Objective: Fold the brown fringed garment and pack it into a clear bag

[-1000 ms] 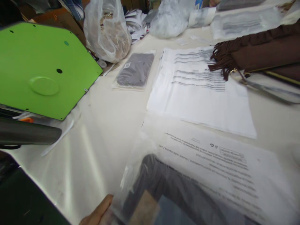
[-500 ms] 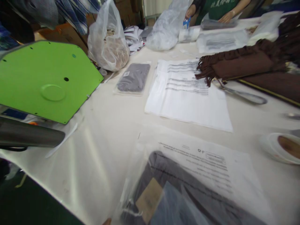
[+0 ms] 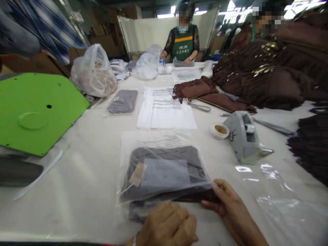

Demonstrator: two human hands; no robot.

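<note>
A dark grey item with a tan tag (image 3: 137, 174) and a bluish-grey sheet (image 3: 166, 172) lies inside a clear printed plastic bag (image 3: 156, 138). My left hand (image 3: 169, 223), its fingers curled, is at the bag's near edge; what its fingers hold, if anything, is hidden. At the near right corner, my right hand (image 3: 227, 201) pinches the bag's plastic between thumb and fingers. Part of the dark item shows beneath the film between the hands.
White printed bags (image 3: 166, 116) and a packed grey item (image 3: 123, 101) lie beyond. A tape dispenser (image 3: 242, 136), small tub (image 3: 220, 131) and clear bags (image 3: 289, 212) are right. Brown fringed goods (image 3: 261, 75) fill the back right; a green panel (image 3: 41, 119) stands left. A person (image 3: 183, 42) works opposite.
The view has lifted and widened, showing the person opposite and the tape dispenser. Both my hands are now in full view at the bag; before, only a fingertip showed at the bottom edge.
</note>
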